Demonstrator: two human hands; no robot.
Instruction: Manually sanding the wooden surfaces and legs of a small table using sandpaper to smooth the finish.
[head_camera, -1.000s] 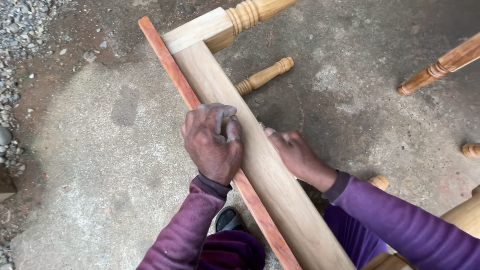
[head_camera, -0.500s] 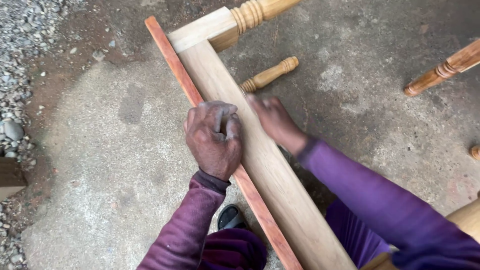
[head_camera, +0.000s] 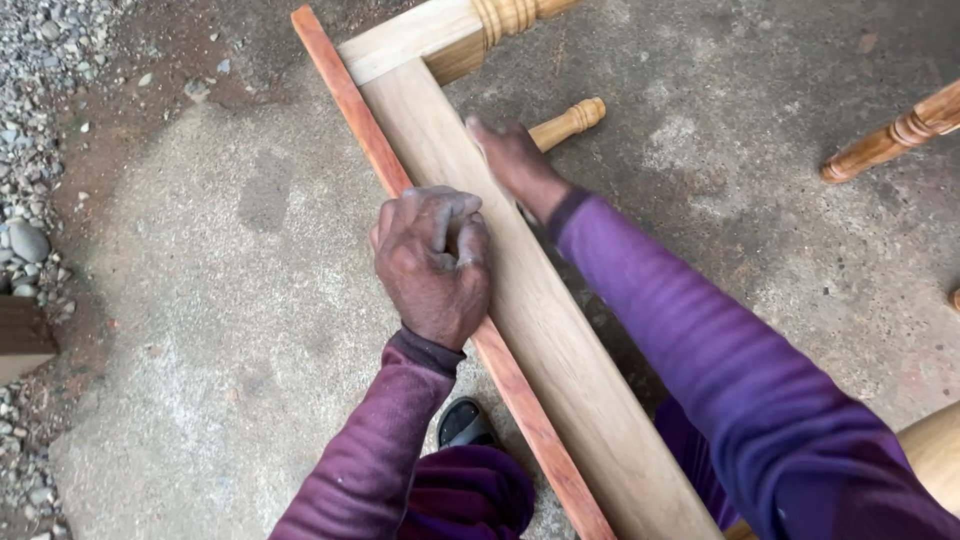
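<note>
A long pale wooden board (head_camera: 520, 300) runs diagonally from the top middle to the bottom right, with a thin reddish strip (head_camera: 350, 100) along its left edge. My left hand (head_camera: 432, 262) is a closed fist pressed on the strip and the board's edge. My right hand (head_camera: 510, 158) lies flat along the board's right edge, farther up. At the top, the board meets a pale cross piece joined to a turned wooden post (head_camera: 480, 25). Whether the fist holds anything is hidden.
A small turned wooden peg (head_camera: 570, 122) lies on the concrete floor just right of my right hand. Another turned leg (head_camera: 890, 135) lies at the far right. Gravel (head_camera: 40, 120) borders the concrete on the left. A dark sandal (head_camera: 465, 425) shows below the board.
My right hand has slid up along the board's right edge, away from me. My left fist has stayed on the strip.
</note>
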